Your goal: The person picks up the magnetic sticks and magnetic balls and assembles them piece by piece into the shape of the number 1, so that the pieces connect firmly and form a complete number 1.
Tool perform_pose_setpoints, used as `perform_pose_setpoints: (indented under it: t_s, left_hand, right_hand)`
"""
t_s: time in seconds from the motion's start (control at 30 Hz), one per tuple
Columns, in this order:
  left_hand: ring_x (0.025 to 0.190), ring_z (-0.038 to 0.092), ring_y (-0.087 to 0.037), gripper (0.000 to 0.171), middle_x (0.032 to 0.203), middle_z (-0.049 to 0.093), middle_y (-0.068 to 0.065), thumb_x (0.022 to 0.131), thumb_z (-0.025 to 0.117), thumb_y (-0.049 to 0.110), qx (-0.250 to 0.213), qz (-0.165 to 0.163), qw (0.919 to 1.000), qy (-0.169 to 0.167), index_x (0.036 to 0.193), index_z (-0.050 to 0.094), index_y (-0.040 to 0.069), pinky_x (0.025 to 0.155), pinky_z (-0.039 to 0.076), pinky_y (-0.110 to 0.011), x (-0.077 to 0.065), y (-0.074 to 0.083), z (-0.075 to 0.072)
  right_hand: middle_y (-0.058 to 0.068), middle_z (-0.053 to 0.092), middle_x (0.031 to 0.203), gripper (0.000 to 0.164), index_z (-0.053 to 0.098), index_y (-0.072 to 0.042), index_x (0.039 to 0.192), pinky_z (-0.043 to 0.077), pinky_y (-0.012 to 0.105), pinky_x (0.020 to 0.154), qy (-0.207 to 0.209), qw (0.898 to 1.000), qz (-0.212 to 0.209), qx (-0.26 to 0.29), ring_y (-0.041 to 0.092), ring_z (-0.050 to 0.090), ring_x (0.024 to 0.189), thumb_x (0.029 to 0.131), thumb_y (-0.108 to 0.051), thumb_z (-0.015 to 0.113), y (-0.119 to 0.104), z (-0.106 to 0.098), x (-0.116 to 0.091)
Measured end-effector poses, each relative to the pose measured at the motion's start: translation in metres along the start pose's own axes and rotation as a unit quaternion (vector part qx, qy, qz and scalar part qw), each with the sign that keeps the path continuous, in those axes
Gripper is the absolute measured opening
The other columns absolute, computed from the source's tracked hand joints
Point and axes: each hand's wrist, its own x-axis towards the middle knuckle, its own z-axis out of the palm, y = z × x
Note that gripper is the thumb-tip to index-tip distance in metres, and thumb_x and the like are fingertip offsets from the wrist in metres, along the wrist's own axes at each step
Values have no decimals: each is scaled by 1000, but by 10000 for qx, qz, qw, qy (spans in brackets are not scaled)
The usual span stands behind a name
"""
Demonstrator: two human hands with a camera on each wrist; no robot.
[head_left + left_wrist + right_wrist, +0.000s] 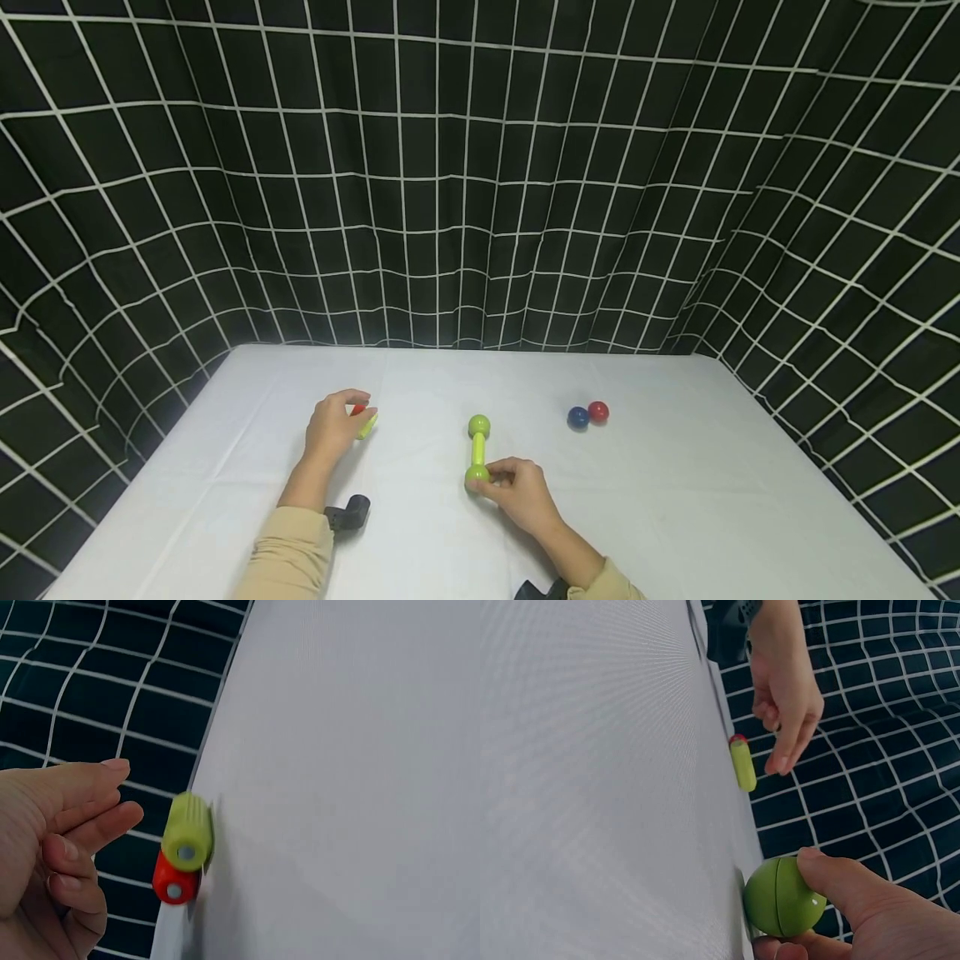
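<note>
On the white table (420, 533), a light green rod (478, 450) joins a far green ball (479, 426) and a near green ball (477, 476) in a dumbbell shape. My right hand (525, 496) pinches the near ball (780, 896) between thumb and fingers. To the left, my left hand (330, 425) hovers with loosely bent fingers beside a green rod (187, 829) and a red rod (174, 877). Those two lie side by side on the cloth, grey discs showing at their ends. A gap separates the left fingertips from them in the left wrist view.
Toward the right back of the table, a blue ball (578, 418) and a red ball (598, 412) sit close together. Black curtains (450, 208) with a white grid surround the table's back and sides. A dark wrist device (348, 512) sticks out from the left sleeve.
</note>
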Motion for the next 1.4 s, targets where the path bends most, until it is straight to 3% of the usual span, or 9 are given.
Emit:
perform_pose_setpoints:
  t_s: [0.43,0.7,1.0,1.27,1.4]
  left_hand:
    - [110,56,-38,30,112,66,-16,83,68,19,168,-10,9999,-21,109,65,4,90,43,-51,1,-8,1]
    - [94,63,-32,29,108,67,-16,81,70,17,407,154,9991,14,107,66,5,76,48,-45,0,-8,3]
    - [101,62,-35,30,109,67,-17,80,71,16,611,155,9980,-30,107,66,3,84,47,-48,-2,-10,7]
    - [88,64,-27,22,94,70,-12,79,72,20,674,334,9969,-234,96,69,5,80,49,-46,-2,-9,10]
    - [90,65,-29,20,94,70,-12,80,71,20,723,480,9959,-255,94,70,6,81,49,-46,-3,-9,12]
  right_hand:
    - [-1,57,64,43,68,5,95,34,14,42,0,10000,-1,-37,2,41,50,74,-32,76,-2,0,-1]
    - [0,57,65,42,68,5,94,34,14,42,31,10000,-31,-6,2,41,51,74,-31,76,-2,0,-2]
    - [-1,57,64,42,67,5,95,33,13,41,-15,10000,6,62,2,41,50,75,-31,76,-2,0,-1]
    - [0,58,64,43,68,5,95,33,14,41,-10,10000,-4,48,2,41,50,74,-32,76,-2,0,-1]
    - [1,58,64,42,68,6,94,33,14,41,2,10000,-48,65,2,41,50,74,-31,76,-1,-1,-1]
